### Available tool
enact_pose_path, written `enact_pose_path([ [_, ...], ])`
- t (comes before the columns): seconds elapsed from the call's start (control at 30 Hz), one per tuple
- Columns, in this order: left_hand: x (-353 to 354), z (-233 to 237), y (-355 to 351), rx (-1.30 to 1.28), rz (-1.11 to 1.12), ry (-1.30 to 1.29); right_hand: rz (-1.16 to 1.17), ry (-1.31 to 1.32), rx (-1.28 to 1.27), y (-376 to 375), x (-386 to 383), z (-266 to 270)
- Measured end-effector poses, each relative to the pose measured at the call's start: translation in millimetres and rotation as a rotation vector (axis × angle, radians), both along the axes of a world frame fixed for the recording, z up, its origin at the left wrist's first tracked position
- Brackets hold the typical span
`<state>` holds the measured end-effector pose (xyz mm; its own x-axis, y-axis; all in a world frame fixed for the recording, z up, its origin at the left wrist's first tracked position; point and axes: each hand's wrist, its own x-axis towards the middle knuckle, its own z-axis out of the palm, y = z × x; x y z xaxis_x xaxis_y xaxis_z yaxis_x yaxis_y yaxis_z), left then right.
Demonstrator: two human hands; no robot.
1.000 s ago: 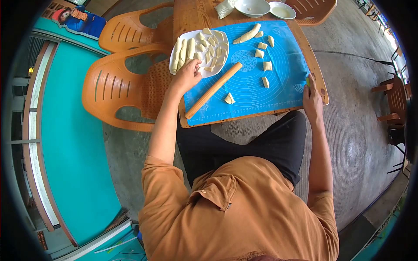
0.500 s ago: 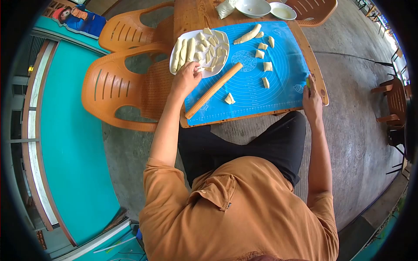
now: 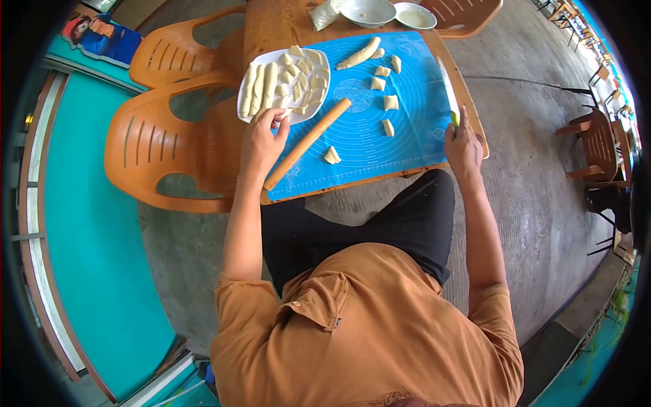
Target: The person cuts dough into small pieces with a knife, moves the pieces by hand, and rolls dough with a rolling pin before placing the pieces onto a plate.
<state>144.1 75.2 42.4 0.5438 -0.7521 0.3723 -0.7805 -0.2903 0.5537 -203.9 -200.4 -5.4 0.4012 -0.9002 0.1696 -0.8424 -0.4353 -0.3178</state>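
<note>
My left hand [image 3: 266, 136] is at the near rim of a white plate [image 3: 242, 114], its fingers curled towards the thumb. What is between these fingertips, if anything, cannot be made out. Long dough rolls [image 3: 257, 89] and many small cut dough pieces [image 3: 298, 89] lie on the plate. My right hand [image 3: 464, 146] is closed round the green handle of a knife [image 3: 448, 89] at the table's right edge, blade pointing away from me. On the blue mat [image 3: 407, 146] lie a wooden rolling pin [image 3: 308, 144], several loose dough pieces [image 3: 390, 102] and a longer dough roll [image 3: 359, 53].
At the table's far end are a bag of white powder [image 3: 325, 13], a metal bowl [image 3: 367, 11] and a smaller bowl with pale contents [image 3: 416, 17]. Orange chairs [image 3: 169, 142] stand close on the left, another [image 3: 468, 13] at the far right corner.
My left hand has drawn back a little towards me from the plate's pieces. The knife's blade now shows along the mat's right edge. The whole view has shifted slightly.
</note>
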Motion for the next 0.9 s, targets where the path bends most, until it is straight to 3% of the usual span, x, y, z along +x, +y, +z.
enact_pose_path([
  [0.33, -70, 6, 14, -0.185, -0.075, 0.097, 0.089, 0.102, -0.113, -4, 2, -5],
  [0.53, -44, 5, 54, -0.258, 0.128, 0.193, 0.08, 0.214, -0.144, 6, 8, 10],
  [0.6, -32, 3, 70, -0.298, 0.203, 0.294, 0.153, 0.19, -0.27, 7, 12, 7],
  [0.67, -12, -27, 82, -0.453, 0.201, 0.435, 0.272, 0.041, -0.338, 22, 26, 13],
  [0.7, -9, -29, 89, -0.467, 0.219, 0.439, 0.314, -0.164, -0.135, 30, 36, 14],
  [0.73, -6, -32, 95, -0.528, 0.199, 0.546, 0.367, -0.202, -0.089, 36, 44, 10],
  [0.9, -2, -40, 117, -0.698, 0.238, 0.737, 0.389, -0.091, -0.009, 68, 79, 11],
])
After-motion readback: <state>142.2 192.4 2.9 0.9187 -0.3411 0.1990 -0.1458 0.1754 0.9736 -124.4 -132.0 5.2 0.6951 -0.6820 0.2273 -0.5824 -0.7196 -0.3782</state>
